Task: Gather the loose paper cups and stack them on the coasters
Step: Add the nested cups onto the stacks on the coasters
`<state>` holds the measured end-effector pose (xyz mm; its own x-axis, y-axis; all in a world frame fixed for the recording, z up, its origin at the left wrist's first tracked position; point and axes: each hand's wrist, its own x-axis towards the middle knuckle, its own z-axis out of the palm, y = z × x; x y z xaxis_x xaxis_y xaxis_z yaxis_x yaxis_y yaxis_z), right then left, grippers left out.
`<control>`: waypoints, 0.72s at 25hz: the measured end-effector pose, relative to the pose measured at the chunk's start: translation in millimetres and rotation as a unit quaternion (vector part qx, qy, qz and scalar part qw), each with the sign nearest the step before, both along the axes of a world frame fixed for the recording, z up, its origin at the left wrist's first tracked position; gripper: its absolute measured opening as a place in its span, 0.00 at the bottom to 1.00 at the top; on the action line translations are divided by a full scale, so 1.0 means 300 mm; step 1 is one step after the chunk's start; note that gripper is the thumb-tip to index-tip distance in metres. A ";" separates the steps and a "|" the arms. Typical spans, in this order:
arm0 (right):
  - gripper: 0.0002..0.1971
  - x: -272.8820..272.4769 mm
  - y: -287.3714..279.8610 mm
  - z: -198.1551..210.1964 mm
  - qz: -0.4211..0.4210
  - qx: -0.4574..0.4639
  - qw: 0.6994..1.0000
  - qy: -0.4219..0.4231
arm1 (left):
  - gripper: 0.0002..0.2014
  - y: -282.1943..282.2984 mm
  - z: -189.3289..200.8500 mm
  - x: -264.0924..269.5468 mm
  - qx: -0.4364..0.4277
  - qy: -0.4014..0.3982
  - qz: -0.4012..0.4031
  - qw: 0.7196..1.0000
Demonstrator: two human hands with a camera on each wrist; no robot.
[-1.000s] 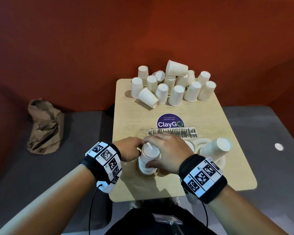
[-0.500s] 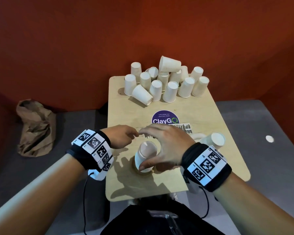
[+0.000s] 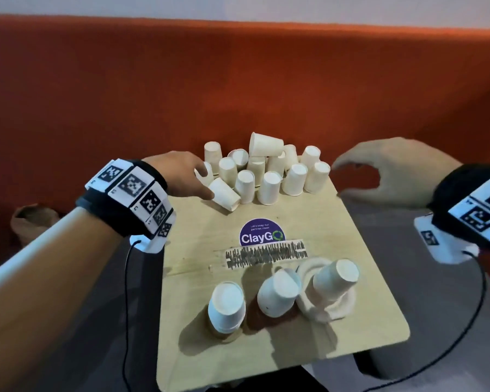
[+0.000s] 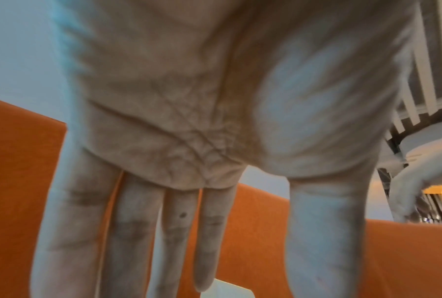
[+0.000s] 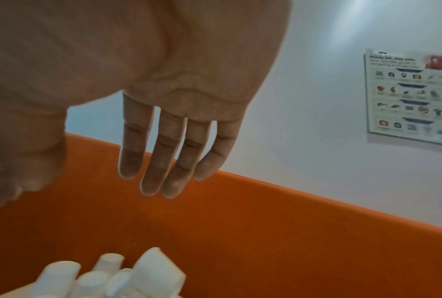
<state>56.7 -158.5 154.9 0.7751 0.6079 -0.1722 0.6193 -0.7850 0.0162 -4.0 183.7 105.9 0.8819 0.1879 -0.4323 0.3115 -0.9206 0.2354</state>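
Orange padded wall (image 3: pixel 238 80) fills the upper frame behind a small wooden bench (image 3: pixel 359 250) with a purple sticker (image 3: pixel 262 234) at its centre. Loose paper cups (image 3: pixel 266 171) crowd the far edge at upper centre, most inverted, one lying across the top of the group (image 3: pixel 266 144) and one tipped on its side (image 3: pixel 224 193) at the group's left. Three short stacks stand along the near edge: left stack (image 3: pixel 226 306), middle stack (image 3: pixel 279 294) and right stack (image 3: pixel 335 278); the right one rests on a pale coaster (image 3: pixel 343 309), while the coasters under the other two are mostly hidden.

Left hand (image 3: pixel 178 176) reaches to the left of the cluster, fingers (image 4: pixel 209 231) extended and holding nothing, their tips close to the tipped cup; contact cannot be confirmed. Right hand (image 3: pixel 391 171) hovers at the cluster's right, thumb and fingers (image 5: pixel 158 161) spread in an open arc, also empty.

Likely hazards: the cups are light and tightly packed, so a sideways brush from either hand could topple neighbours or roll them off the far or side edges. Lifting a cup below could drop the one balanced on top. The middle and right stacks appear to lean, so a forearm passing low over them could knock them down.
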 end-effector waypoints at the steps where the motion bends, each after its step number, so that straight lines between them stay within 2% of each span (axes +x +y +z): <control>1: 0.19 0.054 -0.013 0.017 0.001 -0.015 1.000 -0.013 | 0.32 -0.002 0.006 0.036 0.009 0.001 0.006 1.000; 3: 0.14 0.201 -0.024 0.012 -0.024 -0.042 0.998 -0.032 | 0.30 -0.021 0.002 0.108 0.033 0.001 0.011 0.999; 5: 0.13 0.332 -0.018 -0.032 -0.062 -0.070 0.995 -0.026 | 0.28 -0.055 -0.026 0.173 0.054 0.007 0.014 0.998; 10: 0.21 0.521 0.048 -0.228 -0.007 -0.007 1.000 -0.002 | 0.22 -0.140 -0.155 0.344 0.089 -0.009 0.028 0.996; 14: 0.30 0.656 0.065 -0.436 -0.092 -0.021 0.994 0.052 | 0.20 -0.201 -0.278 0.441 0.113 -0.027 0.032 0.993; 16: 0.34 0.696 0.047 -0.529 -0.125 -0.020 0.988 0.086 | 0.25 -0.205 -0.355 0.469 0.109 -0.032 0.030 0.993; 18: 0.33 0.726 0.028 -0.605 -0.117 -0.019 0.987 0.107 | 0.33 -0.209 -0.421 0.495 0.092 -0.027 0.030 0.995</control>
<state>274.4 -150.2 -26.6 0.8373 0.4056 -0.3665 0.4129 -0.9087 -0.0624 144.5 121.1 -20.5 0.8877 0.3132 -0.3376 0.3593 -0.9296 0.0824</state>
